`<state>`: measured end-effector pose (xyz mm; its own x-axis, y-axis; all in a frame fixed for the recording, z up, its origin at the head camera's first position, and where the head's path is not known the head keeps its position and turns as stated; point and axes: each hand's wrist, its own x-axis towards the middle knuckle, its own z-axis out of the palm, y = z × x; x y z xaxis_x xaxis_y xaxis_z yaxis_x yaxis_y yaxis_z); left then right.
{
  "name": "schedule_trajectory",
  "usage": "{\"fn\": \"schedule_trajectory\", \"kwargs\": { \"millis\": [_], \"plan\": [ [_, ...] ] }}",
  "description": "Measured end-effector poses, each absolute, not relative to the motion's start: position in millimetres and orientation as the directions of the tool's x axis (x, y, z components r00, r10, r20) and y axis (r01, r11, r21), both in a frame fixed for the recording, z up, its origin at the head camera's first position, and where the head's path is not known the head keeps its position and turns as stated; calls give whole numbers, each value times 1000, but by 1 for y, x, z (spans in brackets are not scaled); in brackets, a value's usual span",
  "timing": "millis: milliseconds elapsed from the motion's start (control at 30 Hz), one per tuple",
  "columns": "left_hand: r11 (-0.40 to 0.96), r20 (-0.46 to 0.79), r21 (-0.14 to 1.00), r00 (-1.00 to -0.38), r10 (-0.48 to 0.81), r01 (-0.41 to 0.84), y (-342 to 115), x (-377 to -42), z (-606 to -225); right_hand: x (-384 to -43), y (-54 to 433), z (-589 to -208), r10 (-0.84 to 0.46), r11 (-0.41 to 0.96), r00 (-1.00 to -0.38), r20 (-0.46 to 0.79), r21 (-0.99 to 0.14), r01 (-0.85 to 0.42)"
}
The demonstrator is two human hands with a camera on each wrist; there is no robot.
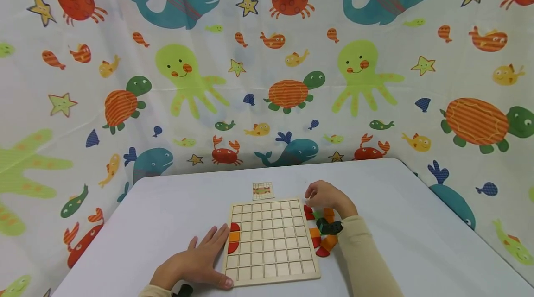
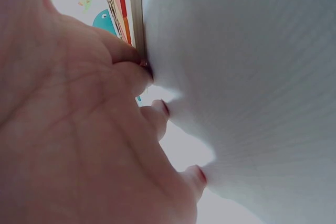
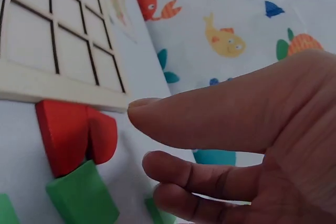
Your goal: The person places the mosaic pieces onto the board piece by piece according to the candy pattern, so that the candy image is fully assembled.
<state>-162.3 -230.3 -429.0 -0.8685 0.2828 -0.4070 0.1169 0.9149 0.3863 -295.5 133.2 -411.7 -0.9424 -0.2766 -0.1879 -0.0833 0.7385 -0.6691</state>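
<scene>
A wooden grid board [image 1: 273, 281] lies on the white table. My left hand [image 1: 193, 260] rests spread out, its fingers and thumb touching the board's left edge. In the left column sit an orange square [image 1: 234, 236] and red curved pieces [image 1: 233, 247] above and below it. Above the table by the board's far right corner is my right hand [image 1: 327, 196], fingers loosely bent. In the right wrist view its thumb [image 3: 205, 116] and fingers stand apart with nothing visible between them. Red blocks [image 3: 63, 135] and a green block [image 3: 84, 195] lie beside it.
Beyond the board lies a small picture card [image 1: 263, 190] with a gridded coloured pattern. More loose pieces, including an orange one [image 1: 329, 243] and a red one [image 1: 322, 251], lie along the board's right side, partly hidden by the right wrist. A sea-animal curtain [image 1: 250, 121] hangs behind the table.
</scene>
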Motion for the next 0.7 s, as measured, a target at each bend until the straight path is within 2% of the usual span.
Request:
{"fn": "schedule_trajectory", "kwargs": {
  "millis": [100,300,700],
  "plan": [
    [914,-410,391,-867,283,114,-230,-162,-427,-295,132,-414,-265,779,-938,-222,-622,-72],
    [908,-419,402,-858,297,118,-231,-163,-425,-294,132,-418,-324,798,-926,-196,-582,-156],
    [910,-403,396,-868,290,121,-230,-163,-429,-286,124,-418,-328,782,-923,-203,-606,-145]
  ]
}}
